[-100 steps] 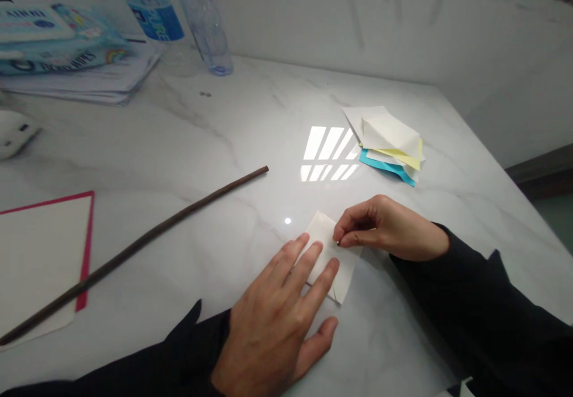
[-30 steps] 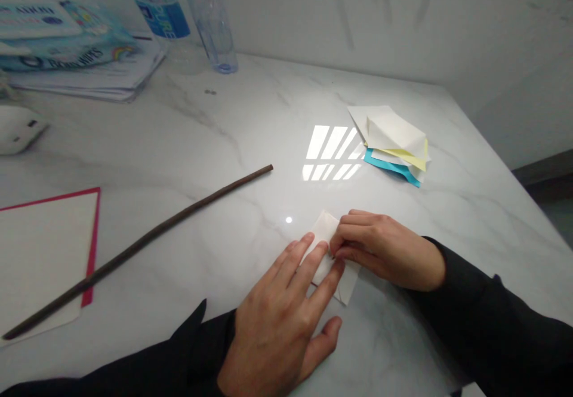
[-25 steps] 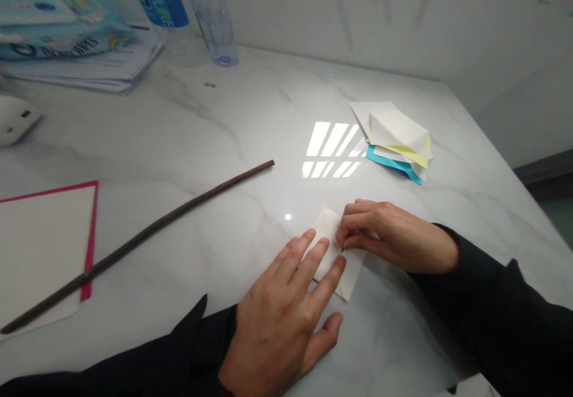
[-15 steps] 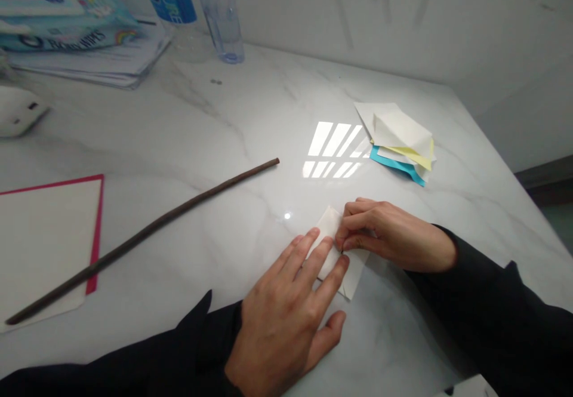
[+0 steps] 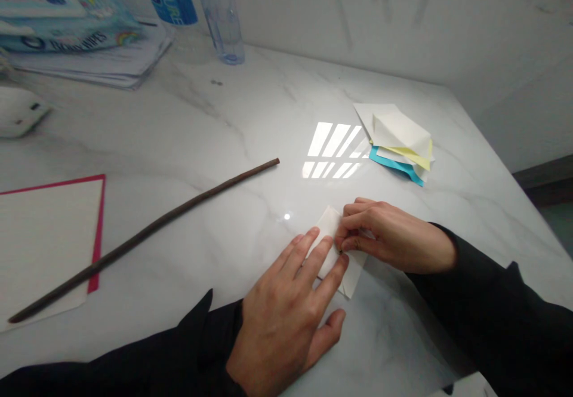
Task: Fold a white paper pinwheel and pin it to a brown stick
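— In the head view, where do you have the left hand?

— I set the small white paper point(image 5: 354, 270) at the centre of my clock, twelve toward the wall point(image 5: 308, 12). It lies askew on the marbled table point(image 5: 268, 107), partly covered. The left hand point(image 5: 286, 307) is at eight o'clock, palm down with its fingers spread, the fingertips resting on the paper. I see it grasping nothing.

— And the right hand?

— Between two and three o'clock. On the right hand point(image 5: 389, 236), I see thumb and forefinger pinched on a small dark thing point(image 5: 341, 251) over the paper. Too little shows for me to name it. The pinch is just beside the left forefinger's tip.

— What lies around them?

— Toward one o'clock, a loose pile of white, yellow and blue papers point(image 5: 398, 137), well apart from both hands. A dark stick point(image 5: 179, 211) has its upper end between ten and eleven; it slants down across a white sheet point(image 5: 45, 236) with red edging point(image 5: 98, 239) at nine.

— Anything farther out?

— At ten, I have a pack of wipes point(image 5: 67, 27) on stacked sheets point(image 5: 116, 65). A blue-labelled bottle point(image 5: 172, 3) stands between ten and eleven, a bluish clear bottle point(image 5: 228, 33) at eleven.
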Motion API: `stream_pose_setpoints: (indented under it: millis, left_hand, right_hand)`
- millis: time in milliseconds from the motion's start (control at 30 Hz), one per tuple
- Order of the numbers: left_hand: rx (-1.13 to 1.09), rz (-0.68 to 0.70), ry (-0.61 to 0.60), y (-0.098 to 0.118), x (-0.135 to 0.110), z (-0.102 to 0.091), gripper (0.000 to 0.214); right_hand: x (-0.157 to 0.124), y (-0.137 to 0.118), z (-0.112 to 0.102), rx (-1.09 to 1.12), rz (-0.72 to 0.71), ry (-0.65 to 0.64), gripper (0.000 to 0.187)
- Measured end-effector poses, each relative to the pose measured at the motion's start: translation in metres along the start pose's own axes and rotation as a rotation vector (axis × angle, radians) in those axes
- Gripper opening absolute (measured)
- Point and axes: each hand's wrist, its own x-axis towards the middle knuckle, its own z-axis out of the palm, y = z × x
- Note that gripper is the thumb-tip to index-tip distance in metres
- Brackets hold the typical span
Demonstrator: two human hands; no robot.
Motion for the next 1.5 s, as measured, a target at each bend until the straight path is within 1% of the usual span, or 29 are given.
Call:
stream_pose_setpoints:
  millis: [700,900,1000,1100,1233,1500]
  left_hand:
    - [0.004,0.000,0.004,0.000,-0.002,0.002,0.050]
    - [-0.001,-0.005,-0.002,0.000,-0.001,0.001,0.053]
    - [-0.003,0.000,-0.001,0.000,-0.001,0.000,0.053]
    - [-0.006,0.004,-0.001,0.000,0.000,0.001,0.053]
    - [-0.012,0.000,-0.006,0.000,0.000,0.002,0.051]
    - [-0.014,-0.010,-0.003,0.002,-0.001,0.001,0.052]
  right_hand:
    - [0.002,-0.007,-0.001,-0.018,0.056,0.004,0.012]
    - [0.005,-0.016,-0.002,-0.070,0.158,-0.009,0.013]
    - [0.007,-0.020,-0.005,-0.076,0.221,-0.038,0.014]
    - [0.010,-0.019,-0.009,-0.050,0.252,-0.080,0.014]
    - [0.011,-0.016,-0.012,-0.001,0.239,-0.103,0.013]
    - [0.008,-0.011,-0.007,0.030,0.204,-0.069,0.016]
